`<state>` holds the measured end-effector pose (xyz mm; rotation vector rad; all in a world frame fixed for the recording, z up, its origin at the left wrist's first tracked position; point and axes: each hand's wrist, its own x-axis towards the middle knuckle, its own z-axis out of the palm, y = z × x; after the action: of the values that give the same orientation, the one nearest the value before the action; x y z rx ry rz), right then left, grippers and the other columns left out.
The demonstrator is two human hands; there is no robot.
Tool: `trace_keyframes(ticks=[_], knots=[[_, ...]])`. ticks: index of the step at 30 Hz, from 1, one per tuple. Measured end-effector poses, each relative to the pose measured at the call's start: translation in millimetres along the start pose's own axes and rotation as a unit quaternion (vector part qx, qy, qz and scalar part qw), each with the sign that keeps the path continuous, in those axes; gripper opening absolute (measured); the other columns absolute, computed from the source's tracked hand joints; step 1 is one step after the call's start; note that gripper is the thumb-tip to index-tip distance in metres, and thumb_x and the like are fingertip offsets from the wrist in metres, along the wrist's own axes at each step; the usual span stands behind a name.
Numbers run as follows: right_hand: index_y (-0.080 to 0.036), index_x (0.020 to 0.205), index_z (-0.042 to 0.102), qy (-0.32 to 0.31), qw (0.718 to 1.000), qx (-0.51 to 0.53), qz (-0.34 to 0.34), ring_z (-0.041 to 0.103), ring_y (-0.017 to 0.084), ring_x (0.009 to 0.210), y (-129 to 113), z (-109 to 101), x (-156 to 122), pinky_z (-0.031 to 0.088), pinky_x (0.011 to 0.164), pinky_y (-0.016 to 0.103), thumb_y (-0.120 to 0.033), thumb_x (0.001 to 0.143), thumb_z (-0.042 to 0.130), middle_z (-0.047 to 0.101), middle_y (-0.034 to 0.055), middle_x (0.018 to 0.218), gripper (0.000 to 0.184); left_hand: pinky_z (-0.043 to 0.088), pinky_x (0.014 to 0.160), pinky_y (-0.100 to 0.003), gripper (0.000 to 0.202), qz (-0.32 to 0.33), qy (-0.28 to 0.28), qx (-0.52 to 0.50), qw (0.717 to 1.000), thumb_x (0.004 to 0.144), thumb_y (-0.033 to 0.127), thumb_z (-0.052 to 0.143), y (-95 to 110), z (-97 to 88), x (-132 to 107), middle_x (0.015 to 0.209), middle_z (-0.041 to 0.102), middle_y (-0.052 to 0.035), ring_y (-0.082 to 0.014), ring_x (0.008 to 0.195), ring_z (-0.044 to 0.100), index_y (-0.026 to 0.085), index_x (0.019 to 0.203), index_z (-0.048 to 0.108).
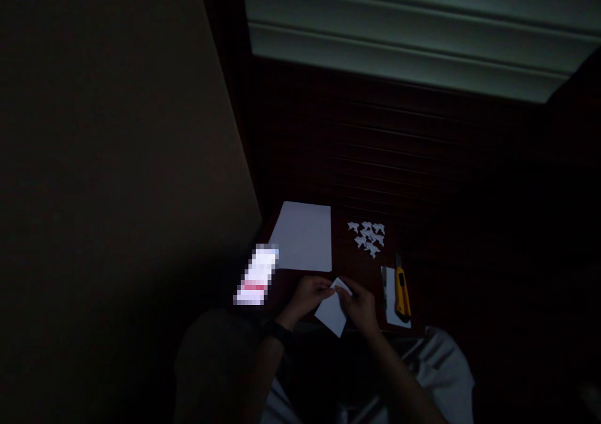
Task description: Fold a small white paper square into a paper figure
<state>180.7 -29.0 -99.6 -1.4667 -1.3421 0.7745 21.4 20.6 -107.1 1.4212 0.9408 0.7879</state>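
Note:
A small folded sheet of white paper (333,314) is held between both hands, close to the table's near edge. My left hand (310,291) pinches it at its upper left. On the other side, the fingers of my right hand (360,305) close on its upper right part. The paper's lower corner points down toward my lap. Fine creases are hard to make out in the dim light. Beyond the hands lies a large white sheet (305,236). Several small folded paper pieces (369,235) are clustered to its right.
A yellow box cutter (401,295) rests on a stack of white paper (390,292) at the right edge of the dark table (342,255). At the left is a lit phone (257,275), its screen blurred out. A pale wall panel (141,129) rises on the left.

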Motion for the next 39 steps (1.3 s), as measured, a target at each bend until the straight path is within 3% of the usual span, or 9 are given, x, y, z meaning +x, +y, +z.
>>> trace_keyframes(ticks=[7,14,20,39], knots=[[-0.017,0.093,0.066,-0.018,0.997,0.054,0.043,0.062,0.023,0.082,2.5,-3.2,5.9,0.049,0.073,0.033,-0.039,0.068,0.062,0.068,0.0073,0.091,0.034,0.043,0.059,-0.024,0.030,-0.001,0.021,0.044,0.999,0.070,0.039,0.058,4.0,0.3,0.4,0.072,0.067,-0.0068,-0.0171,0.066,0.060,0.011,0.078,0.066],[-0.014,0.095,0.065,-0.182,0.966,0.148,0.108,0.060,0.018,0.069,-5.5,-20.3,15.1,0.046,0.061,0.028,-0.042,0.068,0.063,0.068,0.0059,0.081,0.039,0.043,0.058,-0.024,0.030,-0.002,0.025,0.035,0.999,0.070,0.038,0.058,4.8,-0.3,-0.4,0.072,0.068,-0.0078,-0.0178,0.066,0.060,0.011,0.075,0.067],[-0.011,0.091,0.066,-0.240,0.949,0.171,0.116,0.055,0.014,0.061,-11.2,-28.6,18.7,0.041,0.058,0.024,-0.044,0.075,0.055,0.065,0.0033,0.072,0.038,0.043,0.058,-0.024,0.028,-0.002,0.026,0.036,0.999,0.070,0.037,0.058,1.0,-0.5,1.0,0.070,0.067,-0.0076,-0.0173,0.065,0.060,0.010,0.075,0.066],[-0.013,0.095,0.066,-0.215,0.963,0.134,0.096,0.057,0.015,0.062,-2.4,-21.9,16.8,0.043,0.056,0.024,-0.040,0.072,0.059,0.067,0.0037,0.075,0.036,0.045,0.059,-0.026,0.032,-0.042,0.029,0.012,0.999,0.061,0.039,0.067,-0.9,1.7,1.5,0.072,0.068,-0.0093,-0.0191,0.066,0.061,0.010,0.074,0.066]])
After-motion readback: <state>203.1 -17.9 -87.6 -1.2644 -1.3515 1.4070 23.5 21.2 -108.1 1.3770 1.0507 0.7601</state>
